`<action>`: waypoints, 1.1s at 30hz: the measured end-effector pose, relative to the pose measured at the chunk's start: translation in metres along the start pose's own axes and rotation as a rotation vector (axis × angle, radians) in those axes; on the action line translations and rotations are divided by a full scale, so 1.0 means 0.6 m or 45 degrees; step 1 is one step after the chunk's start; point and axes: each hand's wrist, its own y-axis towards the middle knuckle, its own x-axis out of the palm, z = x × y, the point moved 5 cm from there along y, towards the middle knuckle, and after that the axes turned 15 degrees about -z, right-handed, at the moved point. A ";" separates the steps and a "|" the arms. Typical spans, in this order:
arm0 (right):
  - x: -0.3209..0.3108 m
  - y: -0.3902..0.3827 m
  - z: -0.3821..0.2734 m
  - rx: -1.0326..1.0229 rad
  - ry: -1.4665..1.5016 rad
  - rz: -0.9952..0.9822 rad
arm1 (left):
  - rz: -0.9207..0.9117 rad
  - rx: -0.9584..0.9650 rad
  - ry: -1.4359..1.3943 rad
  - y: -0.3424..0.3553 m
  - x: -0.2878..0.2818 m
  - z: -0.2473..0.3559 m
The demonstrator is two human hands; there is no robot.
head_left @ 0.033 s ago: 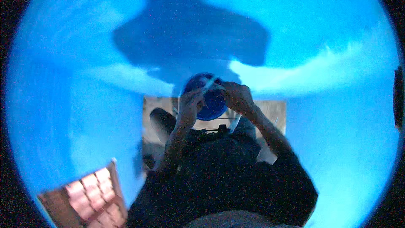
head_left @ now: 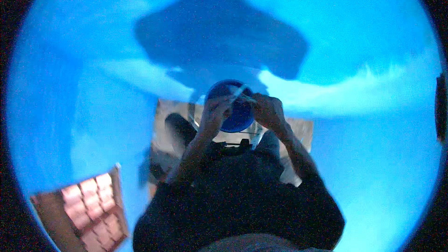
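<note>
Both my hands are over a round blue tub, seen from above, with its dark blue inside showing between them. My left hand is over the tub's left side, fingers drawn together. From the right, my right hand reaches over the opposite rim with bent fingers. A thin pale strip slants between the hands above the tub and seems gripped at my left fingers. By my right fingertips is another small pale piece. Its kind is too blurred to name, and the fingertips are dark.
Smooth blue walls surround me, with a large dark shadow ahead. Brownish ground lies below around my legs. At the lower left a brown-framed opening shows pinkish block-like shapes.
The view has turned and shifted slightly. Both hands and the tub appear a little further right, and the pale strip stays between the hands.
</note>
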 end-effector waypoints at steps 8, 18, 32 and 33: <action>0.094 0.021 0.063 -0.225 0.024 -0.392 | -0.116 0.325 0.419 0.028 0.037 0.017; 0.076 0.040 0.094 -0.273 -0.311 -0.111 | -0.174 0.282 0.429 0.069 0.042 -0.043; 0.072 0.046 0.104 -0.084 -0.123 0.209 | -0.132 0.101 0.159 0.036 0.011 -0.014; 0.065 0.048 0.094 -0.077 -0.117 0.198 | -0.094 0.115 0.112 0.042 0.003 -0.010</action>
